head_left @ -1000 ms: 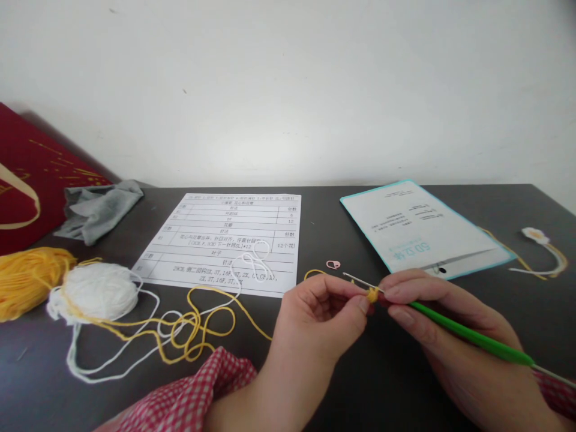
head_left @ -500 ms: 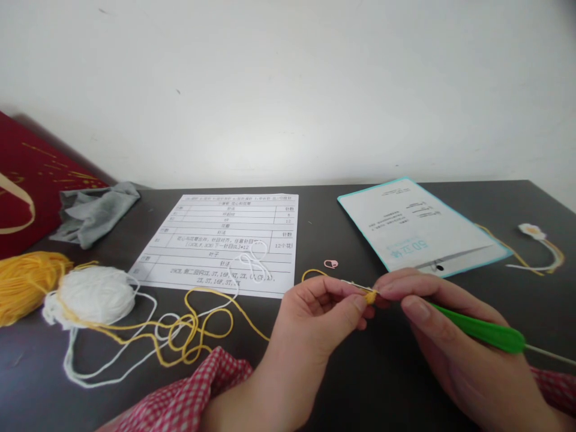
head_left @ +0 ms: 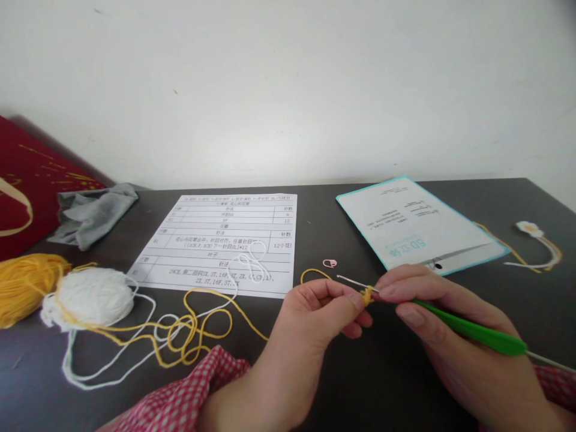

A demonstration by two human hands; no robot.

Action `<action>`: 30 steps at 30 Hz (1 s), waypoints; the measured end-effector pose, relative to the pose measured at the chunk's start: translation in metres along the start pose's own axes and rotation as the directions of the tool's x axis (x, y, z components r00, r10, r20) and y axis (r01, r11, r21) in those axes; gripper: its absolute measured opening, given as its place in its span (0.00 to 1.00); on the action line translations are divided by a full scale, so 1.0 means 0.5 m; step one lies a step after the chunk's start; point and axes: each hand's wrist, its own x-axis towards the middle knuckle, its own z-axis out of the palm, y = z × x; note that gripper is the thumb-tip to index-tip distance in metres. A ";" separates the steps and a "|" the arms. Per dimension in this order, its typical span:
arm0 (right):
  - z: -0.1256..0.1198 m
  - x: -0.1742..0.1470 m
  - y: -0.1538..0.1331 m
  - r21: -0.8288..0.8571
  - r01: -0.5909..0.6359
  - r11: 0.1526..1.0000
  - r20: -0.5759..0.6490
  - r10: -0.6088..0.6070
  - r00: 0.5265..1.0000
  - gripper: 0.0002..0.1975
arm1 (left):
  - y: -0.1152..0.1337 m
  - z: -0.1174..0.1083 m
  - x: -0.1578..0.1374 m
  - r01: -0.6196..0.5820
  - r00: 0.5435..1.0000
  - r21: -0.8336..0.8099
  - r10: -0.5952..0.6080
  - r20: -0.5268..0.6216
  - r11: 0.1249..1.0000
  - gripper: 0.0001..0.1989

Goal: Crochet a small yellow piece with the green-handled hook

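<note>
Right hand (head_left: 470, 363) closed around crochet hook (head_left: 481, 334).

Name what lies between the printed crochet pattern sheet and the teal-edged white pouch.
In the head view, a pink stitch marker lies there on the dark tabletop, with a curve of yellow yarn beside the left hand.

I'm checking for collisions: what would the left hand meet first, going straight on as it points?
Likely the right hand, just past the yellow crochet piece the left hand holds; exact depth is unclear.
</note>
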 end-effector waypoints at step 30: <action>0.000 0.039 -0.016 0.361 -0.219 0.907 0.119 0.188 0.975 0.21 | 0.023 -0.009 -0.025 -0.475 0.867 0.502 0.483 0.124 0.723 0.04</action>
